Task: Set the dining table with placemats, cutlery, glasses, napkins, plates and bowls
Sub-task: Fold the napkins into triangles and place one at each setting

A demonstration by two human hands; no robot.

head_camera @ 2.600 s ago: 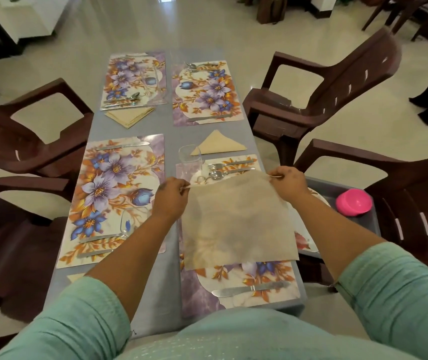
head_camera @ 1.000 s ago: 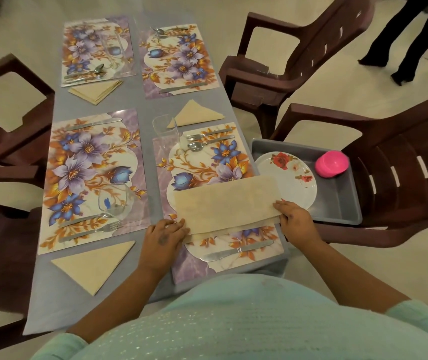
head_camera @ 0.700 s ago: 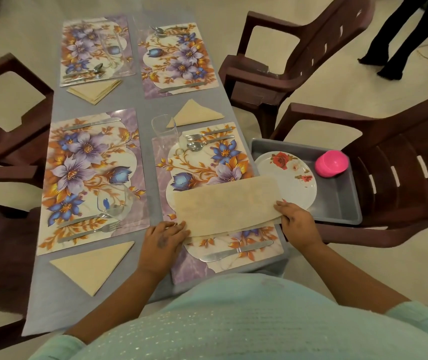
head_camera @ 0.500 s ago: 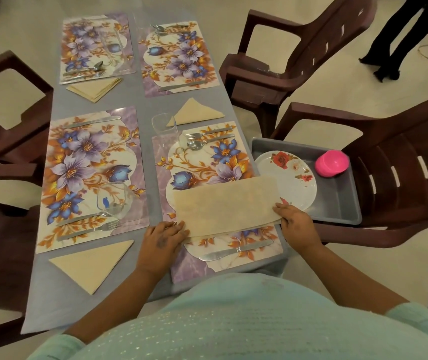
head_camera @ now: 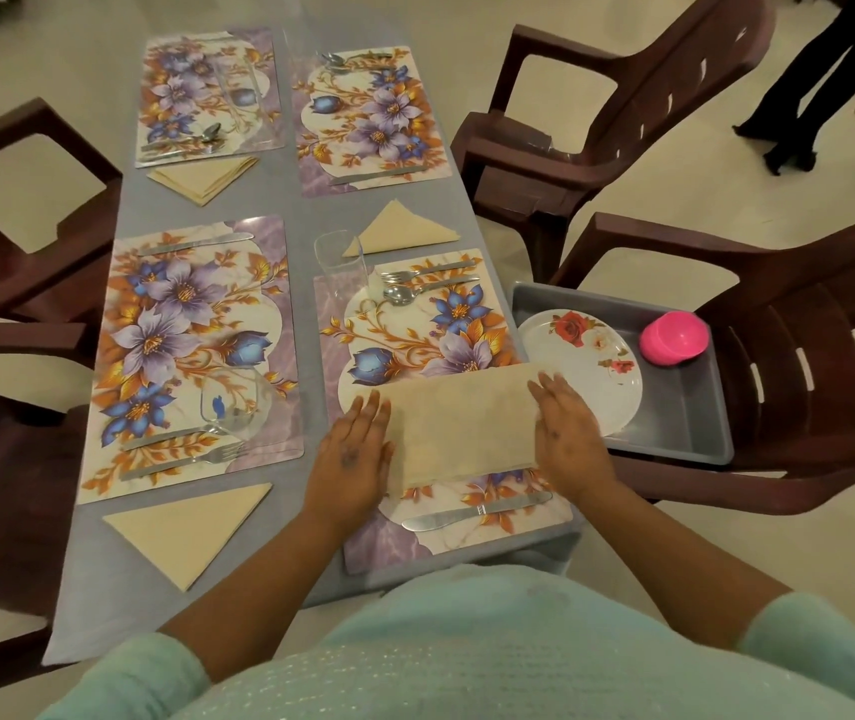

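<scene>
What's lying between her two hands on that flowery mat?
In the head view, a folded beige napkin spans the gap between the left hand and the right hand, both flat on its ends.

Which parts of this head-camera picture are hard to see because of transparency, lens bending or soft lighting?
Head view: the clear drinking glass nearly vanishes against the grey table; wide-angle bending curves the dark brown plastic chairs outward at the edges; light is soft and even, so the flat hands on the beige folded napkin cast faint shadows.

Dim, warm, even light; soft shadows, slight softness, wide-angle bending at edges.
</scene>
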